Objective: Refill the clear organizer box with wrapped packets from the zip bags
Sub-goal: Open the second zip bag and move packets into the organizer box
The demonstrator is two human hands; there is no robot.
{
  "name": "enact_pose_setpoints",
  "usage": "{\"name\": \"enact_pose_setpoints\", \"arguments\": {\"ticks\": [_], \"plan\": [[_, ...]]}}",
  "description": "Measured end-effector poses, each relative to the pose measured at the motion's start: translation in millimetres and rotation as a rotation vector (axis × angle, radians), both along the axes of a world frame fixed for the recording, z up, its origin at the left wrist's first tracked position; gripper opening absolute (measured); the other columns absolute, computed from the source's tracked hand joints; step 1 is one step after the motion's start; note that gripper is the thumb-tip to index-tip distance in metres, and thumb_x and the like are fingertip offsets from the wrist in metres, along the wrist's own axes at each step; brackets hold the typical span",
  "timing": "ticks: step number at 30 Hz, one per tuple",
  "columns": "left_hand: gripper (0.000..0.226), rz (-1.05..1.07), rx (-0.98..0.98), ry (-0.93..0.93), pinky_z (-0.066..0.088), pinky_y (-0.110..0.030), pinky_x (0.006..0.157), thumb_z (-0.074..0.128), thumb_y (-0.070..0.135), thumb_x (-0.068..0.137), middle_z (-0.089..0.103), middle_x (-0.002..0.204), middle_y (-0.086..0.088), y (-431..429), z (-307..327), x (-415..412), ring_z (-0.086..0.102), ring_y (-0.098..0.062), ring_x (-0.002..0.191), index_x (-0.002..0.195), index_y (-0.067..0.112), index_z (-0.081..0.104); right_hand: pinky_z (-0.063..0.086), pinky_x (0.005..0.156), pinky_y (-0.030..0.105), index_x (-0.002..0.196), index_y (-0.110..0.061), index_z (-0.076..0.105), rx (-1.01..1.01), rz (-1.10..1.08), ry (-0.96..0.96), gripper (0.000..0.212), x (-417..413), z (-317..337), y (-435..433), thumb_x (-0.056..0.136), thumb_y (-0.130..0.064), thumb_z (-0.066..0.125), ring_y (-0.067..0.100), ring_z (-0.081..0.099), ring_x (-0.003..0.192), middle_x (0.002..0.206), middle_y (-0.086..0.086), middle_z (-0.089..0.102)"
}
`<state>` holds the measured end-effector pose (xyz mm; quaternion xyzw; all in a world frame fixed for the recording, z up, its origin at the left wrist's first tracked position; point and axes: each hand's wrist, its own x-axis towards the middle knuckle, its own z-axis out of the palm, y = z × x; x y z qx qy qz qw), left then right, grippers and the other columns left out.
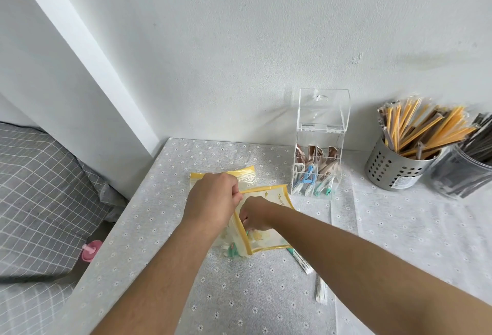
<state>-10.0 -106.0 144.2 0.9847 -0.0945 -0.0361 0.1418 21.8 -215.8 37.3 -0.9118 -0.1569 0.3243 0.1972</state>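
Both hands work one yellow-edged zip bag (269, 238) mid-counter: left hand (213, 199) pinches its rim, right hand (255, 214) reaches inside, grip hidden. Clear organizer box (316, 153) stands beyond, lid up; bare counter (239, 302) nearer.

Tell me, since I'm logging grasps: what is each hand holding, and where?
The left hand pinches the yellow-edged zip bag by its opening rim. The right hand reaches inside; whether it grips anything cannot be told.
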Motion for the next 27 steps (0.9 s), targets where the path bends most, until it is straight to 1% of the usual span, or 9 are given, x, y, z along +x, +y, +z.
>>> {"name": "enact_pose_setpoints", "arguments": {"ticks": [6, 9, 12, 15, 18, 19, 22, 25, 27], "plan": [[0.016, -0.001, -0.010, -0.001, 0.054, -0.034, 0.066, 0.067, 0.025, 0.086, 0.070, 0.073, -0.002, -1.4, 0.0, -1.0, 0.065, -0.021, 0.070, 0.077, 0.012, 0.068, 0.041, 0.080, 0.025, 0.115, -0.008, 0.068, -0.198, 0.107, -0.020, 0.035, 1.2, -3.3, 4.6, 0.089, -0.030, 0.061, 0.020, 0.059, 0.104, 0.116, 0.009, 0.068], [0.016, 0.006, -0.011, 0.002, 0.054, -0.033, 0.066, 0.067, 0.025, 0.086, 0.071, 0.074, -0.003, -2.1, 0.5, -1.3, 0.065, -0.022, 0.070, 0.078, 0.012, 0.069, 0.036, 0.062, 0.020, 0.114, -0.011, 0.069, -0.207, 0.063, 0.003, 0.033, 1.8, -4.3, 5.5, 0.087, -0.027, 0.064, 0.016, 0.059, 0.093, 0.113, 0.007, 0.070], [0.017, 0.006, -0.008, -0.006, 0.053, -0.032, 0.064, 0.067, 0.025, 0.086, 0.070, 0.074, -0.004, -2.4, 1.1, -1.6, 0.065, -0.022, 0.069, 0.077, 0.012, 0.069, 0.028, 0.054, 0.016, 0.107, -0.008, 0.073, -0.163, -0.009, 0.032, 0.030, 0.9, -5.1, 6.6, 0.084, -0.027, 0.067, 0.008, 0.055, 0.071, 0.086, 0.000, 0.073], [0.017, 0.010, -0.009, -0.005, 0.052, -0.031, 0.064, 0.067, 0.025, 0.087, 0.070, 0.072, -0.003, -2.4, 1.5, -2.1, 0.064, -0.021, 0.067, 0.076, 0.011, 0.068, 0.031, 0.055, 0.019, 0.101, -0.007, 0.074, -0.184, -0.003, 0.005, 0.027, -0.5, -0.9, 9.7, 0.089, -0.025, 0.059, 0.006, 0.047, 0.058, 0.061, -0.007, 0.055], [0.016, 0.007, -0.011, -0.006, 0.051, -0.030, 0.063, 0.067, 0.024, 0.087, 0.070, 0.072, -0.003, -2.5, 1.2, -2.4, 0.064, -0.020, 0.067, 0.076, 0.011, 0.069, 0.046, 0.076, 0.028, 0.112, -0.004, 0.068, -0.162, -0.050, 0.000, 0.030, -4.4, 4.7, 10.5, 0.089, -0.021, 0.060, 0.023, 0.062, 0.095, 0.099, 0.010, 0.067], [0.016, 0.005, -0.010, -0.006, 0.051, -0.029, 0.063, 0.067, 0.023, 0.087, 0.070, 0.072, -0.003, -2.7, 1.2, -2.6, 0.063, -0.020, 0.067, 0.076, 0.011, 0.069, 0.047, 0.073, 0.029, 0.114, -0.002, 0.066, -0.149, -0.072, 0.029, 0.030, -5.1, 4.7, 10.4, 0.089, -0.018, 0.060, 0.027, 0.063, 0.104, 0.110, 0.014, 0.067], [0.015, 0.006, -0.011, -0.006, 0.049, -0.028, 0.062, 0.067, 0.023, 0.087, 0.070, 0.073, -0.003, -3.1, 1.2, -2.7, 0.062, -0.019, 0.066, 0.077, 0.011, 0.069, 0.045, 0.058, 0.024, 0.115, -0.001, 0.063, -0.073, -0.140, 0.092, 0.028, -6.6, 6.0, 8.3, 0.089, -0.010, 0.058, 0.029, 0.065, 0.108, 0.115, 0.016, 0.068], [0.015, 0.006, -0.016, -0.010, 0.049, -0.029, 0.062, 0.067, 0.022, 0.087, 0.069, 0.073, -0.003, -2.9, 1.1, -2.9, 0.061, -0.019, 0.065, 0.077, 0.011, 0.069, 0.045, 0.094, 0.025, 0.121, -0.005, 0.062, -0.088, -0.096, 0.206, 0.033, -6.2, 3.6, 7.2, 0.090, -0.016, 0.061, 0.018, 0.065, 0.110, 0.120, 0.008, 0.068], [0.015, 0.007, -0.016, -0.013, 0.049, -0.029, 0.061, 0.067, 0.023, 0.087, 0.069, 0.072, -0.002, -2.5, 0.3, -2.8, 0.061, -0.019, 0.065, 0.076, 0.011, 0.069, 0.046, 0.090, 0.023, 0.123, -0.007, 0.062, -0.049, -0.116, 0.257, 0.034, -5.3, 1.4, 5.6, 0.090, -0.017, 0.062, 0.017, 0.065, 0.110, 0.122, 0.005, 0.067]]}}
